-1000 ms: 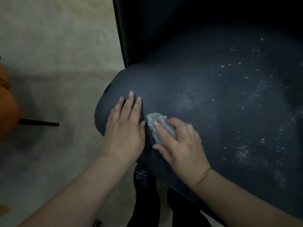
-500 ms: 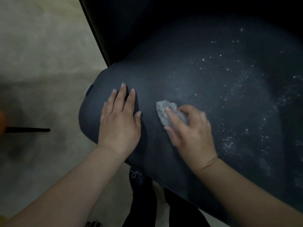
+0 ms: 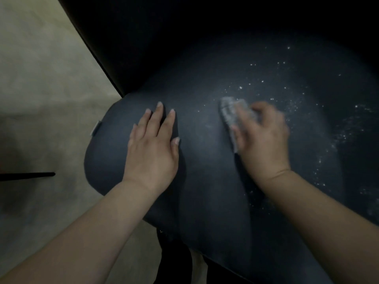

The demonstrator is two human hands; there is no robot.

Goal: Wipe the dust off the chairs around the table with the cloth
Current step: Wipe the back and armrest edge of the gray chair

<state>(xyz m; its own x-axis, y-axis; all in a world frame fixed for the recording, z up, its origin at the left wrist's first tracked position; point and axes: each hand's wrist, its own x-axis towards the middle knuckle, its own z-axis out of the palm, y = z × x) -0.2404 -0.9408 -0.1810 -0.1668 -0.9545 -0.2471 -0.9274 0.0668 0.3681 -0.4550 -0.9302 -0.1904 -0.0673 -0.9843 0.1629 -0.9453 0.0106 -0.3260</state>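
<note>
the right hand had its fingers curled over a small grey cloth, pressing it flat onto the seat; the hand was blurred, so how tightly each finger gripped could not be told. the left hand lay flat on the seat, its fingers straight and close together, holding nothing, well apart from the cloth.

the cloth sat near the middle of the dark seat, at the inner edge of the dust, which speckled the seat to the right and beyond the right hand. the part of the seat between the hands looked nearly free of specks.

what could go wrong, as a guess: the cloth was small and mostly hidden under the fingers, so bare skin might drag over the specks and smear them. a fast sweep might scatter the dust onto the wiped part or off onto the floor rather than lift it. the cloth might also slip out from under the fingers if the pressure eased. the far right of the seat lay in shadow, so patches there could be missed.
</note>
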